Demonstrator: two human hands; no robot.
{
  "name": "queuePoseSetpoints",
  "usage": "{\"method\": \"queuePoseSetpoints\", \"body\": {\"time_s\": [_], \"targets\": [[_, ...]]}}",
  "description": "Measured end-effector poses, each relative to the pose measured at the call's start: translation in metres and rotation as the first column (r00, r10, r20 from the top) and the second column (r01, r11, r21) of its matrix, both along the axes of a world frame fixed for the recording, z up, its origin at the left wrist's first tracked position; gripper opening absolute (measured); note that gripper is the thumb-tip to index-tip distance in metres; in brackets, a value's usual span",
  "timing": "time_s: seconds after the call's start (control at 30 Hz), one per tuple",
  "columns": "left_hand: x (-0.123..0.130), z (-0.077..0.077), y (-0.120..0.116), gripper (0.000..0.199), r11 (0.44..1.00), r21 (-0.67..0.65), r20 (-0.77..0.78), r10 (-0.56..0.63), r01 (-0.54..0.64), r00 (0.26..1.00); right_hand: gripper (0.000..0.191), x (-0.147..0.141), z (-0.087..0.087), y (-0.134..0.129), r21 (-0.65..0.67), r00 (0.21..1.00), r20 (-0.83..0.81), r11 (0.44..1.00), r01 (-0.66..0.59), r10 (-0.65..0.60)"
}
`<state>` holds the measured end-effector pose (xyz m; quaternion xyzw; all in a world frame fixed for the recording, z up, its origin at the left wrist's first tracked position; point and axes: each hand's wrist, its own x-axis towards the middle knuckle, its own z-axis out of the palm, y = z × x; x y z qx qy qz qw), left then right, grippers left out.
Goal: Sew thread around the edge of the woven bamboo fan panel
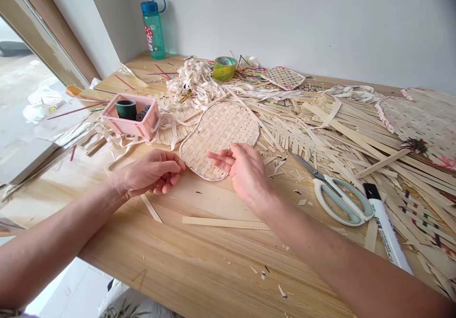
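A woven bamboo-strip mat (223, 135) with a rounded, fan-like outline and a pinkish edge binding lies flat on the wooden table (171, 256). My right hand (242, 170) rests over its lower right part, fingers stretched to the left across the weave. My left hand (149, 173) lies curled at the mat's lower left edge, its fingertips at or very near the binding. Neither hand visibly holds anything. Another woven piece (178, 118) lies partly under curled pale strips beyond the mat.
Loose bamboo strips (342, 128) cover the right of the table, with scissors (338, 199) and a white marker (386, 227) on them. Further back are a pink box (130, 116) holding spools, green tape (224, 68), a teal bottle (153, 28), and other woven pieces (416, 123).
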<state>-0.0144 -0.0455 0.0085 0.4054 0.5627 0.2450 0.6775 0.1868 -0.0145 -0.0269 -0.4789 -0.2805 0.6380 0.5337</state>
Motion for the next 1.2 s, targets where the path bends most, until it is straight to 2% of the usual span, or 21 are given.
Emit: {"method": "queuePoseSetpoints", "body": {"time_s": [0.23,0.33,0.5,0.6,0.67,0.77,0.87,0.93,1.0,1.1,1.2], "targets": [[0.006,-0.009,-0.01,0.005,0.969,0.234,-0.307,-0.007,0.083,0.952,0.028,0.003,-0.005,0.001,0.113,0.994,0.091,0.991,-0.068,0.057],[0.006,-0.01,-0.011,0.013,0.954,0.289,-0.315,0.009,0.087,0.949,0.029,0.007,-0.006,0.006,0.148,0.977,0.184,0.98,-0.134,0.106],[0.005,-0.006,-0.007,0.018,0.969,0.235,-0.218,-0.021,0.074,0.976,0.022,0.014,-0.004,0.014,0.185,0.932,0.294,0.945,-0.271,0.21],[0.006,-0.008,-0.007,0.018,0.965,0.257,-0.197,0.001,0.051,0.98,0.017,0.018,-0.006,0.016,0.282,0.844,0.48,0.868,-0.408,0.241],[0.007,-0.01,-0.007,0.017,0.95,0.309,-0.219,0.032,0.039,0.975,0.008,0.02,-0.008,0.015,0.349,0.734,0.653,0.787,-0.509,0.185],[0.008,-0.012,-0.009,0.017,0.93,0.364,-0.279,0.057,0.051,0.959,0.019,0.023,-0.01,0.015,0.383,0.593,0.797,0.665,-0.641,0.112],[0.009,-0.01,-0.01,0.018,0.925,0.371,-0.331,0.054,0.077,0.942,0.027,0.024,-0.008,0.015,0.358,0.511,0.846,0.549,-0.755,0.153],[0.009,-0.01,-0.01,0.018,0.924,0.372,-0.354,0.052,0.089,0.934,0.025,0.024,-0.004,0.016,0.32,0.47,0.863,0.518,-0.793,0.185],[0.009,-0.01,-0.009,0.018,0.923,0.37,-0.365,0.041,0.104,0.93,0.018,0.024,-0.001,0.016,0.293,0.443,0.876,0.519,-0.803,0.19],[0.009,-0.01,-0.009,0.018,0.92,0.373,-0.369,0.03,0.118,0.929,0.01,0.025,-0.001,0.016,0.28,0.427,0.884,0.515,-0.81,0.191],[0.008,-0.011,-0.009,0.018,0.914,0.384,-0.381,0.027,0.131,0.924,0.012,0.026,-0.005,0.017,0.281,0.426,0.88,0.492,-0.824,0.211]]}}
